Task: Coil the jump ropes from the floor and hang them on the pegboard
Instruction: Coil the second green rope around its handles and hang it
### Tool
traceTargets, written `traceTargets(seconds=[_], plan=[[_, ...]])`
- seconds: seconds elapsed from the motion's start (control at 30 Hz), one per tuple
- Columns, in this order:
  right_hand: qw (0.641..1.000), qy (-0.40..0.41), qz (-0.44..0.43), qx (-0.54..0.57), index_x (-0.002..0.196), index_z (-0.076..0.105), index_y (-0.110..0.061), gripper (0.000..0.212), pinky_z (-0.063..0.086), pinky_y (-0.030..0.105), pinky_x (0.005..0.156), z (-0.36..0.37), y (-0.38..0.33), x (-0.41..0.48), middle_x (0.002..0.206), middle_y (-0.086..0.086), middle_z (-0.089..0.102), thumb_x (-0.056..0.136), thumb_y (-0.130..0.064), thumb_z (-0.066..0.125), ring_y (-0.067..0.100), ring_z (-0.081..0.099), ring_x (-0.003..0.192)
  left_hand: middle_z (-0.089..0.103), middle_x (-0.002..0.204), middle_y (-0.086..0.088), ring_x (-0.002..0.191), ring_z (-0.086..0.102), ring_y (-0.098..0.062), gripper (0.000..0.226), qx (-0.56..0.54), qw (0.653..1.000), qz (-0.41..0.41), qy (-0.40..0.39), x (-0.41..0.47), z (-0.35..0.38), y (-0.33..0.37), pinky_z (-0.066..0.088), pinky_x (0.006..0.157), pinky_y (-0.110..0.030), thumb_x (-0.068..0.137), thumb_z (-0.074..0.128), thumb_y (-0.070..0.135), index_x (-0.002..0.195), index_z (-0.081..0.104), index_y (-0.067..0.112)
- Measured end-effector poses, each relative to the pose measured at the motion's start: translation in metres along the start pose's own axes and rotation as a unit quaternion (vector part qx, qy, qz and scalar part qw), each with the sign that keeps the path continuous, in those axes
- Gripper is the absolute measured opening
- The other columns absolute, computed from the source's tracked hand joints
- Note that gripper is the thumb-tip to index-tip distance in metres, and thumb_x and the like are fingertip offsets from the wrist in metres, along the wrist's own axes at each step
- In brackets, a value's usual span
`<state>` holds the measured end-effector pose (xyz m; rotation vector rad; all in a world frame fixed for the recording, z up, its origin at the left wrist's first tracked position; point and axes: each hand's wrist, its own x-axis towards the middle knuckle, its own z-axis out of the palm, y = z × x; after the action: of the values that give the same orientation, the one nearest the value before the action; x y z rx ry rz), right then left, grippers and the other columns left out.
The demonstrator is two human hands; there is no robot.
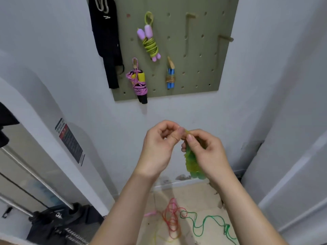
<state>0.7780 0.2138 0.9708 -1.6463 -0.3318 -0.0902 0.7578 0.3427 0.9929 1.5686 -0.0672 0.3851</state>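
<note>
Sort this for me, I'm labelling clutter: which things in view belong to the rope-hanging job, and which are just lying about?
Job: coiled rope held by left hand and right hand; red rope and green rope loose on floor; pegboard with three hung ropes.
Lying about: black garment; black bag; wall notice.

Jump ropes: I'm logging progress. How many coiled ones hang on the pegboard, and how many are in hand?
Hung on the pegboard: 3 (green rope, pink rope, blue-handled rope)
Held by left hand and right hand: 1 (green bundle)
Total coiled: 4
</note>
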Motion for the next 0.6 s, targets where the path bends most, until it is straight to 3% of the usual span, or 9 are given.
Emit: traceTargets(seconds=[0.1, 0.3, 0.47, 0.6], plan=[[0.995, 0.016, 0.043, 0.091, 0.087, 0.068, 0.0, 0.015, 0.049, 0.025, 0.053, -0.001, -0.008, 0.033, 0.066, 0.007, 0.065, 0.095, -0.007, 0.057, 0.014, 0.059, 0.059, 0.059, 0.063, 0.002, 0.047, 0.041, -0.004, 0.017, -0.076, 0.996, -0.052, -0.009, 0.038, 0.011, 0.0, 0.03, 0.045, -0.014, 0.095, 0.055, 0.009, 0.078, 0.057, 0.008], [0.961, -0.053, 0.092, 0.257, 0.079, 0.061, -0.002, 0.023, 0.049, 0.025, 0.047, -0.029, -0.012, 0.09, 0.063, 0.004, 0.066, 0.098, -0.007, 0.049, 0.014, 0.058, 0.053, 0.047, 0.05, 0.003, 0.046, 0.038, -0.013, 0.022, -0.075, 0.991, -0.098, -0.043, 0.098, 0.042, 0.007, 0.019, 0.043, -0.022, 0.091, 0.059, 0.014, 0.069, 0.059, 0.01], [0.978, -0.078, 0.031, 0.191, 0.073, 0.052, -0.004, 0.028, 0.045, 0.021, 0.045, -0.056, -0.018, 0.137, 0.06, 0.011, 0.054, 0.099, -0.001, 0.044, 0.014, 0.05, 0.045, 0.033, 0.044, 0.004, 0.037, 0.036, -0.009, 0.022, -0.057, 0.989, -0.117, -0.072, 0.134, 0.066, 0.02, 0.015, 0.04, -0.02, 0.094, 0.055, 0.014, 0.073, 0.055, 0.008], [0.992, -0.097, -0.033, 0.078, 0.078, 0.051, -0.003, 0.025, 0.045, 0.027, 0.049, -0.061, -0.028, 0.176, 0.056, 0.008, 0.055, 0.101, -0.008, 0.043, 0.018, 0.052, 0.047, 0.034, 0.042, 0.009, 0.037, 0.025, -0.005, 0.019, 0.03, 0.996, -0.067, -0.04, 0.166, 0.07, 0.039, 0.018, 0.041, -0.019, 0.093, 0.058, 0.013, 0.074, 0.054, 0.012]])
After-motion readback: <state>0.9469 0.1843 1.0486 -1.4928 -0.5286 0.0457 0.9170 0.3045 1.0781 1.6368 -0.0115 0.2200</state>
